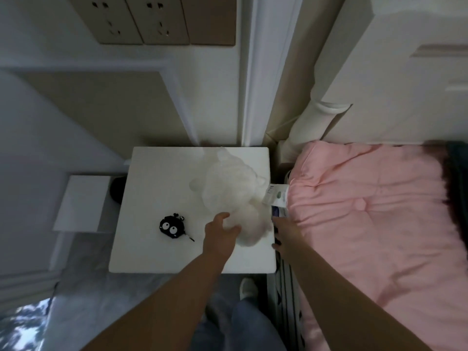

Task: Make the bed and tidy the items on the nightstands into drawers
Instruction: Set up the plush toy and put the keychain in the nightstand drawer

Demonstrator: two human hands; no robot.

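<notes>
**Nightstand not yet cleared**

While the left hand (221, 230) curls round the plush (231, 191), the right hand (285, 235) lies just beside it at the nightstand (157, 259) edge, its fingers hidden, so I cannot tell its state. Left of the grip sits a black pouch (169, 226). Right of it, the pink quilt (367, 211) looks spread. No drawer shows; tidying seems barely begun.

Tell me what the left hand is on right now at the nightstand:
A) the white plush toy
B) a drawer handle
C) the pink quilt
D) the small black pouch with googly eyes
A: the left hand grips the near end of the white plush toy on the nightstand, while the black pouch lies untouched to its left and the pink quilt is on the bed.
</notes>
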